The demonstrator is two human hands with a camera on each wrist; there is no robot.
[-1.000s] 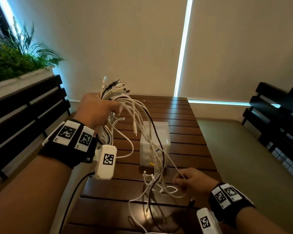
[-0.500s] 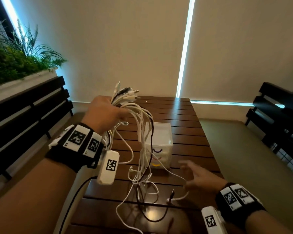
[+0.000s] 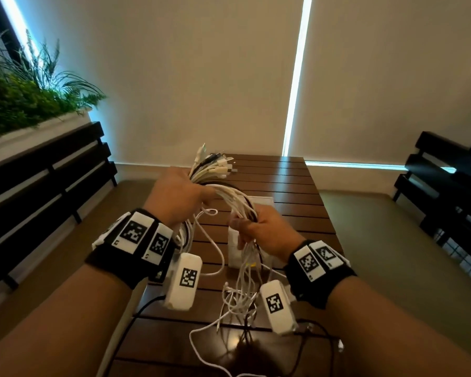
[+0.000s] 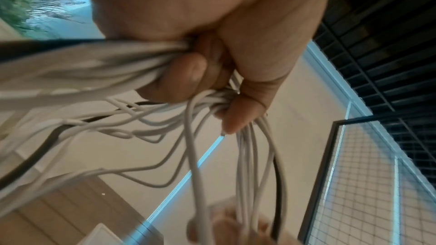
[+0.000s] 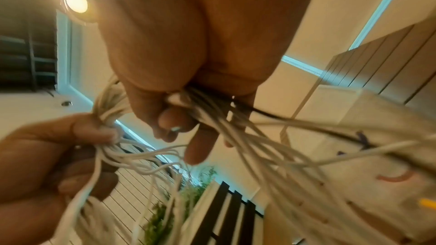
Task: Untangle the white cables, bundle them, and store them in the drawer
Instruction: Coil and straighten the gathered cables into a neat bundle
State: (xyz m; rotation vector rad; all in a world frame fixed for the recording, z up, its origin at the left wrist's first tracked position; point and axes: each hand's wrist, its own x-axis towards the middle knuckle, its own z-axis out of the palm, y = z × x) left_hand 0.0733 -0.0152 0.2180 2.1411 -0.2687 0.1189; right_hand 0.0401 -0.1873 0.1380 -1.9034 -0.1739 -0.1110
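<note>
A: You stood over the long dark-brown slatted wooden bench (image 3: 288, 186), with slatted black seating close on your left and more further off on your right. The small translucent white plastic drawer unit (image 3: 261, 202) sat mid-bench, mostly hidden behind the cables.

B: And the cables?

A: The bunch of thin white cables (image 3: 229, 194), with a black one running through it, arched between your hands above the bench. Your left hand (image 3: 177, 197) was fisted round the bunch just below the plug ends; your right hand (image 3: 267, 229) gripped it lower down, fingers curled round the strands.

B: Risks?

A: The loose tails lay looped on the bench; pulling your hands apart could likely tighten those loops into knots, or drag the drawer unit. Open room lay above the bench.
</note>
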